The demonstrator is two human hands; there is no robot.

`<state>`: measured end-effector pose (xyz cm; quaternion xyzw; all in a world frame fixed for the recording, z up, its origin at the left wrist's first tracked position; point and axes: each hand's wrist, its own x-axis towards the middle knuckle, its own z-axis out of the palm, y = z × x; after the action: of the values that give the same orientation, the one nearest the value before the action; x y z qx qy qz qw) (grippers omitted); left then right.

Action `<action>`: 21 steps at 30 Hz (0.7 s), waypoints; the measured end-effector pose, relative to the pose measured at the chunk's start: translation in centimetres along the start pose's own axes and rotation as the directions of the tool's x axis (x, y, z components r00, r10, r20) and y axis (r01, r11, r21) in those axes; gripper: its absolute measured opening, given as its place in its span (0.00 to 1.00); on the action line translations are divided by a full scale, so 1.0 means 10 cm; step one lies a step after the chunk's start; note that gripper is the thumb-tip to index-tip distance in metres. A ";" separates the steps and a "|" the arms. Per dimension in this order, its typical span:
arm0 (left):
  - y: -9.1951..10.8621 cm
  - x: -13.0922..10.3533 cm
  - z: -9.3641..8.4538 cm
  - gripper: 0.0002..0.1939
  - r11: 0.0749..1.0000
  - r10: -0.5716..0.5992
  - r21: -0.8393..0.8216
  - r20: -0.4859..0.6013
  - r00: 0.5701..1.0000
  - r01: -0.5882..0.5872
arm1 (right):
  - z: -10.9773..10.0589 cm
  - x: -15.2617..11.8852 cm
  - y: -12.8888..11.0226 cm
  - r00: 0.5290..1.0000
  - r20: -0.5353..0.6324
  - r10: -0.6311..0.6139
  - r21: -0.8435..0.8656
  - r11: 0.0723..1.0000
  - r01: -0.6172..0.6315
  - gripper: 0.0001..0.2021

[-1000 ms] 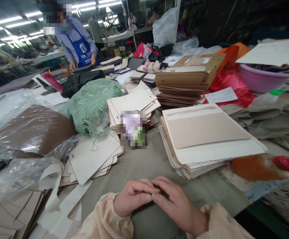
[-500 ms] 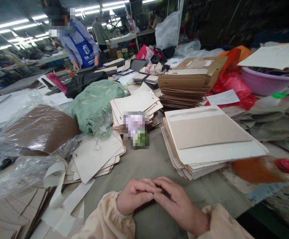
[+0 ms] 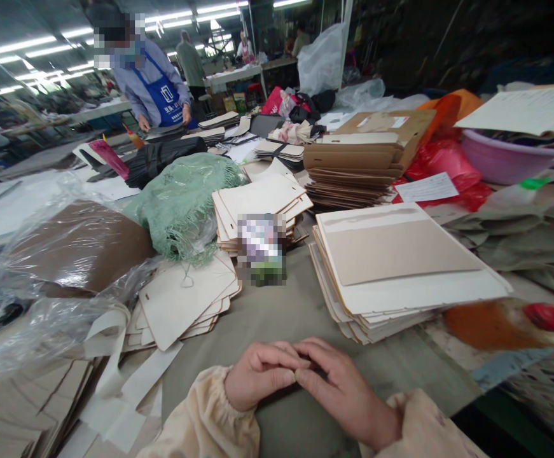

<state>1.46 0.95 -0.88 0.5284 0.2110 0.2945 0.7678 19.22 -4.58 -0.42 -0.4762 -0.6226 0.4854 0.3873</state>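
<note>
My left hand (image 3: pixel 262 375) and my right hand (image 3: pixel 341 388) meet at the fingertips above the grey-green cloth (image 3: pixel 286 305) on the table. Both are loosely curled, thumbs near the fingers, and no object shows in either. The right fingers and thumb close about the left fingertips. Beyond them stands a small pixelated item (image 3: pixel 261 248), purple and green, leaning by a stack of cream panels (image 3: pixel 257 197). To the right is a taller stack of white panels (image 3: pixel 420 289), with a grey-beige sheet (image 3: pixel 401 245) on top. Loose cream panels (image 3: pixel 186 296) lie fanned out to the left.
An orange-brown bottle with a red cap (image 3: pixel 491 324) lies at right. Plastic-wrapped brown material (image 3: pixel 81 245), a green fringed cloth (image 3: pixel 186 191) and white strips (image 3: pixel 114 381) crowd the left. Brown panels (image 3: pixel 353 172) and a purple basin (image 3: pixel 505 156) stand farther back. A co-worker (image 3: pixel 152 83) works across the table.
My hands keep the same pose. Across the table the co-worker's head and hands have shifted slightly.
</note>
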 end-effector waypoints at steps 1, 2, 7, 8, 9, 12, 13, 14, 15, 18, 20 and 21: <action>0.00 0.00 0.00 0.10 1.000 -0.002 0.000 -0.003 1.000 0.002 | 0.00 0.00 0.00 1.000 -0.001 0.000 -0.001 1.000 0.000 0.08; -0.01 0.00 0.00 0.10 1.000 -0.003 0.001 -0.004 1.000 0.003 | 0.00 0.00 0.00 1.000 -0.002 0.000 -0.003 1.000 0.000 0.08; -0.01 0.00 0.01 0.10 1.000 -0.010 0.013 -0.010 1.000 0.010 | 0.00 0.00 -0.01 1.000 -0.008 0.000 -0.007 1.000 0.000 0.07; -0.01 0.00 0.01 0.10 1.000 -0.011 0.016 -0.008 1.000 0.011 | 0.00 0.00 -0.01 1.000 -0.009 0.003 -0.008 1.000 -0.003 0.06; -0.01 0.00 0.01 0.10 1.000 -0.011 0.019 -0.007 1.000 0.011 | 0.00 0.00 -0.02 1.000 -0.009 0.004 -0.008 1.000 -0.005 0.06; -0.02 0.00 0.01 0.10 1.000 -0.010 0.026 -0.004 1.000 0.010 | 0.01 0.01 -0.03 1.000 -0.004 0.003 -0.002 1.000 -0.003 0.06; -0.02 0.00 0.00 0.10 1.000 -0.010 0.029 -0.004 1.000 0.010 | 0.01 0.01 -0.03 1.000 -0.002 0.001 0.001 1.000 -0.001 0.06; -0.02 0.00 0.00 0.10 0.999 -0.011 0.030 -0.003 1.000 0.011 | 0.01 0.01 -0.03 1.000 -0.001 -0.002 0.003 1.000 0.002 0.06; -0.02 0.00 0.00 0.10 0.999 -0.012 0.029 -0.004 1.000 0.012 | 0.01 0.01 -0.03 1.000 -0.001 -0.003 0.003 1.000 0.003 0.06; -0.01 0.00 0.00 0.10 1.000 -0.011 0.028 -0.004 1.000 0.012 | 0.00 0.00 -0.03 1.000 -0.003 -0.001 -0.003 1.000 0.001 0.05; 0.01 0.00 0.00 0.10 1.000 -0.010 0.024 0.001 1.000 0.010 | 0.00 0.00 -0.02 1.000 -0.005 0.004 -0.009 1.000 -0.004 0.05; 0.01 0.00 0.01 0.10 1.000 -0.007 0.021 0.004 1.000 0.007 | -0.01 0.00 -0.03 1.000 -0.005 0.006 -0.010 1.000 -0.006 0.05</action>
<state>1.46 0.94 -0.73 0.5361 0.2143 0.2887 0.7638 19.22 -4.60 -0.16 -0.4810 -0.6226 0.4824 0.3851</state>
